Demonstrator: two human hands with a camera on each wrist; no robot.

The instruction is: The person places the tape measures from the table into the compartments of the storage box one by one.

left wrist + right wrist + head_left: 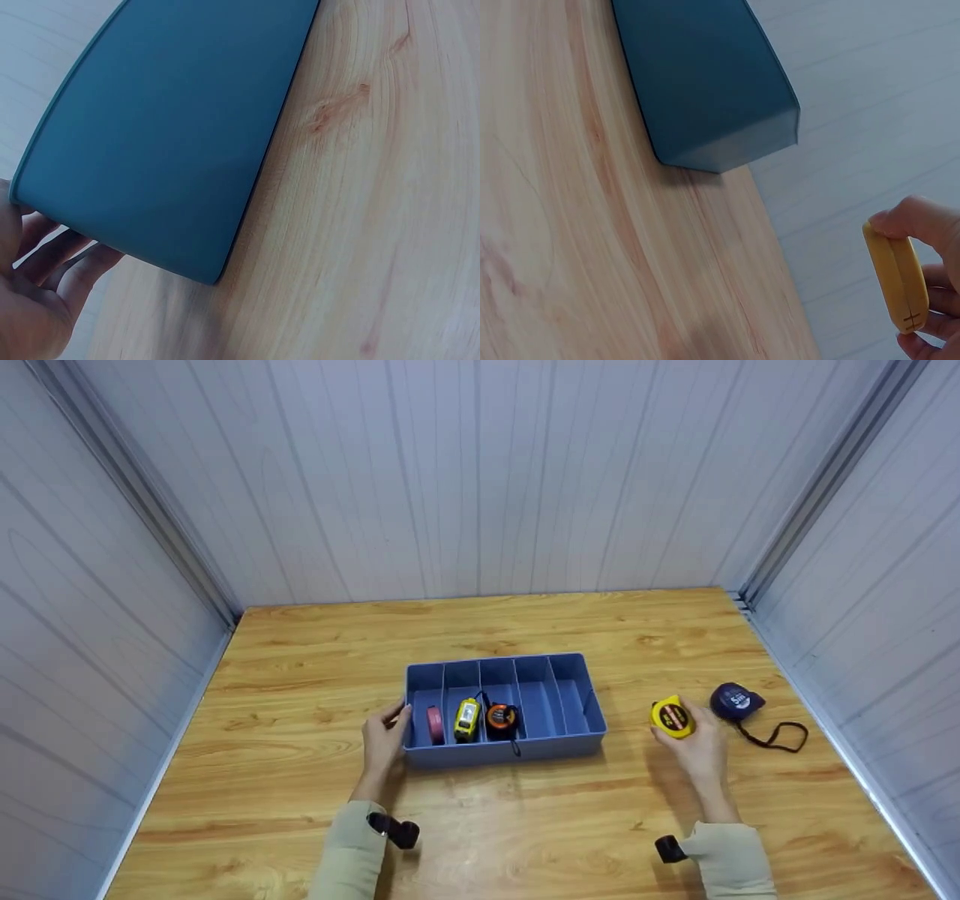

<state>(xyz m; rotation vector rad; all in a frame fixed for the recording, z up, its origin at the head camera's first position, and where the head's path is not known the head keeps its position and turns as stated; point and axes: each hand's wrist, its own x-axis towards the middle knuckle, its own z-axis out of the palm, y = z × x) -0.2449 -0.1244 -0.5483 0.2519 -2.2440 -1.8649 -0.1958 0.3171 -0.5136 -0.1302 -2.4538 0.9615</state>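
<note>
A blue divided storage box (502,751) sits mid-table. At its left end, my left hand (383,740) grips the wall, with the thumb at the rim and fingers against the outside. The left wrist view shows those fingers under the corner of the box's wall (165,142). My right hand (703,744) holds a yellow tape measure (672,718) between thumb and fingers, to the right of the box. In the right wrist view, the tape measure (897,277) shows edge-on. A dark blue tape measure (735,701) with a black wrist strap lies just beyond the right hand.
Inside the box, from the left, are a pink tape measure (435,724), a yellow-green one (467,720) and an orange-black one (502,721), each in its own compartment. The two right compartments hold nothing. Pale panel walls (480,480) enclose the wooden table (300,780).
</note>
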